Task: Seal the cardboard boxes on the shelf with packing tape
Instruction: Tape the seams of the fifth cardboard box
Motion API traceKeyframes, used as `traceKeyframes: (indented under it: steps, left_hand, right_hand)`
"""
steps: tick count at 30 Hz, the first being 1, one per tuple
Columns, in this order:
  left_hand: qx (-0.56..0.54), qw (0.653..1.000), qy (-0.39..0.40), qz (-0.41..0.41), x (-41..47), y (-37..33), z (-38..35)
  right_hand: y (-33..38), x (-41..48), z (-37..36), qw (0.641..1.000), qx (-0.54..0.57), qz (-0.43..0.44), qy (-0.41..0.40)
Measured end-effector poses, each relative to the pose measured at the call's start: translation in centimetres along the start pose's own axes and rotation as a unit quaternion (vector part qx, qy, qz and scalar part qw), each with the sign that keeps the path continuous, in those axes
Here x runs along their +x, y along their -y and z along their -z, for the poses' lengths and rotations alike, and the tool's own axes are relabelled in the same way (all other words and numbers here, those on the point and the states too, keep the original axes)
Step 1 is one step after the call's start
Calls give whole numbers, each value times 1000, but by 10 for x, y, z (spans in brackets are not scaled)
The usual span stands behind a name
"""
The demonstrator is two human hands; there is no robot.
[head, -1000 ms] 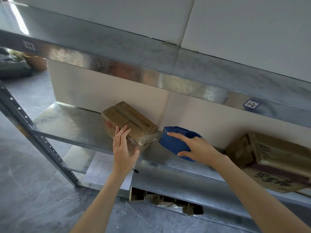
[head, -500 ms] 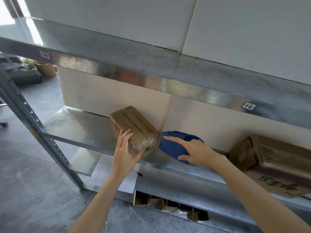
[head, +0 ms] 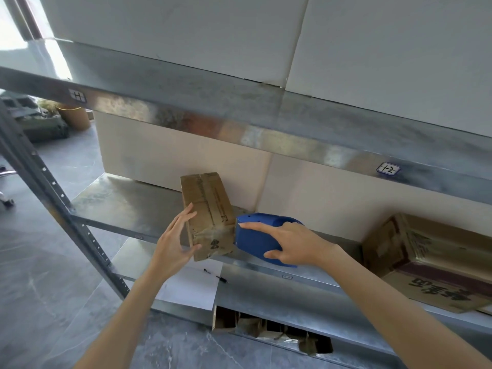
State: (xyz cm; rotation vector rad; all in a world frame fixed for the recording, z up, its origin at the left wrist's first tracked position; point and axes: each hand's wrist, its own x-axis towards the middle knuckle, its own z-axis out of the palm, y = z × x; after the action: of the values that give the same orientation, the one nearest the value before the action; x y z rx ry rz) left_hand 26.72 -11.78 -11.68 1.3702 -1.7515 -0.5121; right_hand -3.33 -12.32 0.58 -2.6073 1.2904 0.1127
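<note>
Blue plastic tape dispenser (head: 255, 235): gripped by the right hand (head: 295, 243), forefinger laid along its top, thumb underneath. Its nose touches the small cardboard box (head: 207, 209) at the near right corner. Left hand (head: 173, 246): fingers straight and flat against that box's left side, thumb at the near corner, steadying. The box sits skewed on the metal shelf (head: 127, 206), brown and scuffed, with wrinkled glossy tape over its near end. I judge it mid-sealing. Larger cardboard box (head: 431, 259), well right of the small one, looks untaped to me. Paper sheet (head: 191, 286) and pen (head: 215, 275): below the small box.
</note>
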Motion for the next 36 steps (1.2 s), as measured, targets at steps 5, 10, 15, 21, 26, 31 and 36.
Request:
traceKeyframes:
  steps: [5, 10, 15, 21, 26, 31, 36]
  left_hand:
    - [-4, 1000, -14, 14, -1, -4, -7]
    - [8, 999, -30, 22, 1, -6, -7]
    - [4, 1000, 17, 10, 2, 8, 14]
    - [11, 999, 41, -13, 4, 15, 18]
    - [10, 999, 45, -20, 4, 15, 18]
    - [17, 999, 48, -18, 4, 18, 17]
    - [12, 999, 45, -19, 4, 19, 17]
  right_hand:
    - [3, 1, 2, 999, -37, 0, -34]
    - [3, 4, -1, 996, -74, 2, -58]
    - [3, 2, -5, 992, -82, 50, -78]
    - [-5, -3, -3, 992, -82, 57, -82]
    - [-25, -22, -1, 994, -81, 38, -65]
    - [-26, -18, -4, 993, -86, 29, -71]
    - [-23, -8, -10, 996, -61, 2, -68]
